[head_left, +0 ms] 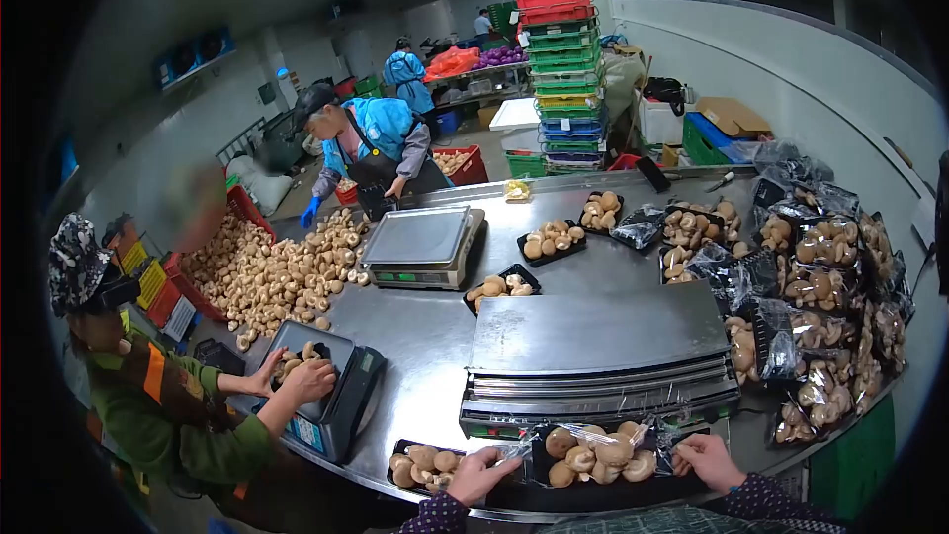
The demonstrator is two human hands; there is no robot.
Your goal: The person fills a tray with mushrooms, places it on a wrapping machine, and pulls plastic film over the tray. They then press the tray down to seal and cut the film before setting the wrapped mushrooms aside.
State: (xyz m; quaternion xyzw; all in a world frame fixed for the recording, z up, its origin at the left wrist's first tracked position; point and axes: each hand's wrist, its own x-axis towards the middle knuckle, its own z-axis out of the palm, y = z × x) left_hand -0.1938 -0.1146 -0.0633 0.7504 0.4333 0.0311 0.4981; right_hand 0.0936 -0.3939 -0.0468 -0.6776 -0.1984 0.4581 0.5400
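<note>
In front of me a black tray of brown mushrooms (pixel 608 453) stands at the near edge of the steel wrapping machine (pixel 598 336). Clear plastic film (pixel 652 429) stretches over it, shiny and bunched at both ends. At the tray's left end, the fingers of my left hand (pixel 478 478) pinch the film. My right hand (pixel 709 463) has its fingers closed on the film at the right end. Beside my left hand sits another black tray of mushrooms (pixel 423 467), with no film visible on it.
Wrapped mushroom trays (pixel 820 287) are piled to the right. Open trays (pixel 551 240) stand beyond the machine. On the left, a co-worker (pixel 188 425) handles a tray on a scale (pixel 346 396). Loose mushrooms (pixel 287 272), another scale (pixel 420 242) and a second worker (pixel 371 143) are farther back.
</note>
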